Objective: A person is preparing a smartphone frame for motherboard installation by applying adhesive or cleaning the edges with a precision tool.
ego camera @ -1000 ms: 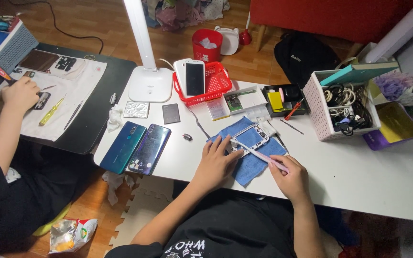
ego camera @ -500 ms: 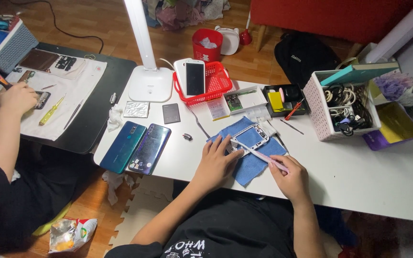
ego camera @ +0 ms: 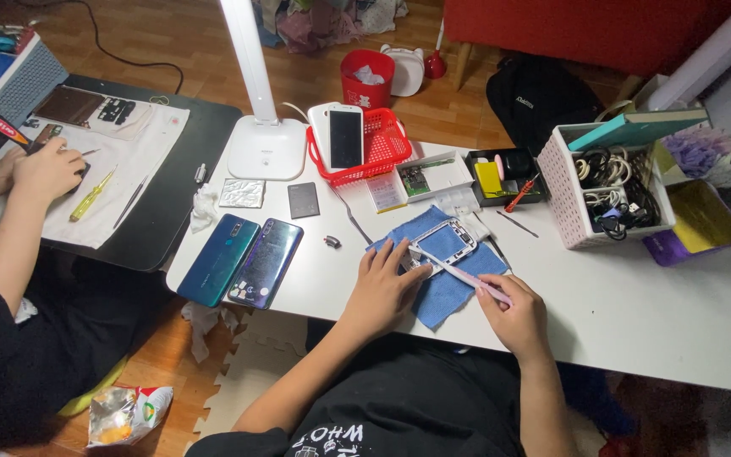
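On the white table [ego camera: 636,322] a blue cloth [ego camera: 454,283] lay spread in front of the person, and on it rested a white phone frame [ego camera: 443,241]. The left hand [ego camera: 382,288] lay flat with its fingers spread, pressing down on the cloth's near edge and touching the frame's lower corner. The right hand [ego camera: 513,317] was curled around a thin pink-handled tool [ego camera: 471,275], whose tip reached the frame's lower edge. Behind the cloth, a red basket [ego camera: 387,148] held a white phone [ego camera: 344,135] propped upright against its wall, and beside it an open white box [ego camera: 433,178] contained a small green circuit board. A shallow black tray [ego camera: 501,173] held a yellow block and other small parts too small to make out, with a red-handled screwdriver [ego camera: 522,193] leaning over its edge. To the right a white perforated box [ego camera: 585,211] was stuffed with tangled cables, a teal book [ego camera: 636,131] resting across its top. Two dark blue phones [ego camera: 243,261] lay face down side by side near the table's left edge, in front of the base of a white lamp [ego camera: 264,144]. At the neighbouring black table another person's hand [ego camera: 44,169] was closed over something on a white sheet.
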